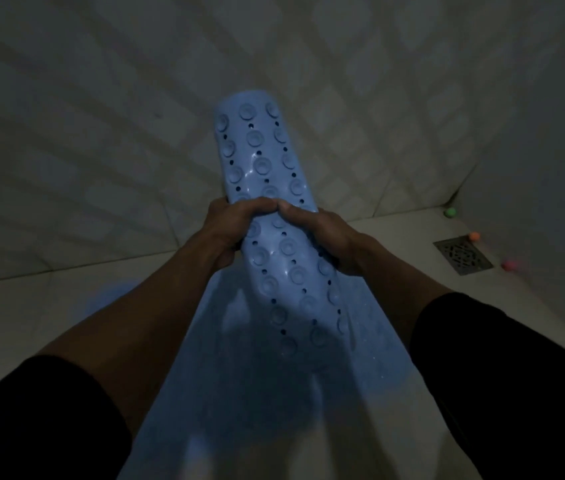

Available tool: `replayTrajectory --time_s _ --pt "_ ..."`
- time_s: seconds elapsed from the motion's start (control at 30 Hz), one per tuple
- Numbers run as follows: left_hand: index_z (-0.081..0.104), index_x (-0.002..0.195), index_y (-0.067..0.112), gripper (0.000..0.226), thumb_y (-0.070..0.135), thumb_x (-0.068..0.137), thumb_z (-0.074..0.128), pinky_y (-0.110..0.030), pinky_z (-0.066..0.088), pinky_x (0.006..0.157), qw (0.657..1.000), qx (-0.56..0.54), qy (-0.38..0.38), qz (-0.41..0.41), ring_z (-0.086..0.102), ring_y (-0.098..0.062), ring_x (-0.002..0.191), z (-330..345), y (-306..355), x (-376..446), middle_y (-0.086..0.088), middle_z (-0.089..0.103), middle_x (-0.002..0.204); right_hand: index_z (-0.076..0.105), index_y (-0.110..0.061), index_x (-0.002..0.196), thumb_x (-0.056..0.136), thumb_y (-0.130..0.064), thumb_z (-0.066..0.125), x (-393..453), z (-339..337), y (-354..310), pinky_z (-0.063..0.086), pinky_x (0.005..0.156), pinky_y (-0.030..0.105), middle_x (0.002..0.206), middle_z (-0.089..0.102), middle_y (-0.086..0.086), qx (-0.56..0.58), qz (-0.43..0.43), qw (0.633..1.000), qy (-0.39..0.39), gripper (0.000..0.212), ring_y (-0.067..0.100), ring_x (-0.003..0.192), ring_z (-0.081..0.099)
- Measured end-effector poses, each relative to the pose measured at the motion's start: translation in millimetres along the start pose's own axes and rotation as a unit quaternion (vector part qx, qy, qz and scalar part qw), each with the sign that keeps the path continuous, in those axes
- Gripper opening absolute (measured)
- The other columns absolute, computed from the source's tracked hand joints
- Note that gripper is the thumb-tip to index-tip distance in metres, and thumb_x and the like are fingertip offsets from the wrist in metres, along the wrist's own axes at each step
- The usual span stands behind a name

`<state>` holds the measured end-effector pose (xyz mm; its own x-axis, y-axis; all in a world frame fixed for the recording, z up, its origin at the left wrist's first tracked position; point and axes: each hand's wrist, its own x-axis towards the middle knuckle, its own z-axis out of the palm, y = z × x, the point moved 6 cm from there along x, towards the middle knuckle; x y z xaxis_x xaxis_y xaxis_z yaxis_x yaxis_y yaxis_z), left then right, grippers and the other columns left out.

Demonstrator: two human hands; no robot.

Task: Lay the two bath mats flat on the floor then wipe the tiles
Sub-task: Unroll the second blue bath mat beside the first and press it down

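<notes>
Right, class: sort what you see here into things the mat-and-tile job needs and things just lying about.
Job:
rolled blue mat, gripped by left hand and right hand
flat blue mat on the floor
floor tiles

Lying about:
floor drain
green ball
orange ball
pink ball
</notes>
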<state>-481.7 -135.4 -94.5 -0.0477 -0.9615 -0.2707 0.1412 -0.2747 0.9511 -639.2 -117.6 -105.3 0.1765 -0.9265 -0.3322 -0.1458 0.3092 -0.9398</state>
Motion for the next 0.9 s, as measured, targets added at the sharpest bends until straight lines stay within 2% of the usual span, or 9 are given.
replayTrajectory --time_s 0.17,0.3,0.43,0.5,0.57,0.6,0.73,0.83,0.9 --pt "0.070 0.115 0.002 0.052 0.013 0.066 0.086 -0.052 0.059 0.080 1.000 0.009 0.008 -0.008 0.074 -0.036 0.091 46.7 -27.1 -13.4 -0.017 0.075 0.106 0.065 -0.024 0.128 0.066 -0.082 0.063 -10.4 -38.6 43.4 0.053 0.097 0.041 0.119 0.071 -0.001 0.051 -0.001 0.998 0.021 0.085 0.020 0.106 0.070" --pt "0.066 0.119 0.000 0.076 0.032 0.056 0.094 -0.053 0.058 0.083 0.998 0.017 0.048 -0.030 0.073 -0.037 0.095 63.0 -40.0 -28.2 -0.018 0.073 0.112 0.060 -0.029 0.134 0.063 -0.085 0.062 -21.1 -47.9 59.7 0.052 0.099 0.041 0.126 0.068 -0.004 0.098 -0.002 0.995 0.014 0.091 0.019 0.111 0.066" --pt "0.058 0.130 0.011 0.102 0.055 0.046 0.096 -0.051 0.059 0.084 0.991 0.052 0.107 -0.055 0.073 -0.031 0.097 57.4 -54.0 -48.6 -0.012 0.070 0.120 0.059 -0.023 0.134 0.059 -0.085 0.061 -39.8 -47.7 71.8 0.052 0.098 0.041 0.128 0.065 0.000 0.114 0.046 0.992 0.010 0.097 0.021 0.110 0.065" --pt "0.061 0.130 0.019 0.087 0.062 0.059 0.087 -0.048 0.059 0.085 0.991 0.072 0.078 -0.078 0.073 -0.027 0.098 69.0 -52.0 -73.9 -0.007 0.071 0.119 0.060 -0.021 0.131 0.073 -0.079 0.058 -48.2 -46.8 74.2 0.053 0.097 0.041 0.125 0.065 0.001 0.105 0.049 0.993 -0.007 0.082 0.021 0.107 0.065" --pt "0.063 0.124 0.032 0.055 0.061 0.078 0.071 -0.043 0.060 0.073 0.985 0.103 0.072 -0.114 0.073 -0.023 0.092 73.8 -56.0 -98.5 0.004 0.074 0.108 0.062 -0.020 0.123 0.083 -0.071 0.056 -56.9 -43.2 75.4 0.055 0.093 0.040 0.117 0.067 0.002 0.102 0.053 0.993 -0.022 0.065 0.021 0.102 0.066" --pt "0.060 0.123 0.039 0.048 0.061 0.081 0.068 -0.042 0.059 0.071 0.981 0.113 0.087 -0.134 0.072 -0.022 0.092 68.5 -62.0 -107.2 0.008 0.073 0.106 0.063 -0.020 0.120 0.085 -0.068 0.057 -60.3 -39.1 76.0 0.056 0.091 0.041 0.115 0.068 0.003 0.101 0.058 0.993 -0.032 0.060 0.022 0.099 0.067" --pt "0.052 0.134 0.042 0.089 0.067 0.055 0.085 -0.061 0.055 0.082 0.978 0.067 0.153 -0.127 0.071 -0.033 0.102 45.7 -77.8 -132.2 0.000 0.069 0.124 0.065 -0.020 0.115 0.085 -0.067 0.058 -76.7 -12.1 74.2 0.056 0.092 0.047 0.114 0.070 0.007 0.110 0.067 0.988 -0.087 0.056 0.027 0.099 0.069" --pt "0.048 0.141 0.031 0.103 0.059 0.052 0.091 -0.056 0.058 0.081 0.974 0.042 0.204 -0.088 0.073 -0.034 0.098 30.4 -74.7 -151.9 -0.007 0.067 0.127 0.061 -0.019 0.131 0.082 -0.073 0.055 -88.4 7.7 70.5 0.054 0.095 0.048 0.121 0.068 0.008 0.114 0.073 0.984 -0.117 0.073 0.029 0.104 0.068" --pt "0.048 0.142 0.028 0.105 0.056 0.051 0.093 -0.055 0.059 0.080 0.973 0.027 0.218 -0.076 0.073 -0.035 0.096 25.3 -70.9 -166.9 -0.009 0.067 0.127 0.061 -0.016 0.131 0.087 -0.069 0.052 -100.6 20.9 64.8 0.055 0.094 0.050 0.118 0.070 0.011 0.137 0.081 0.976 -0.148 0.069 0.031 0.103 0.069"
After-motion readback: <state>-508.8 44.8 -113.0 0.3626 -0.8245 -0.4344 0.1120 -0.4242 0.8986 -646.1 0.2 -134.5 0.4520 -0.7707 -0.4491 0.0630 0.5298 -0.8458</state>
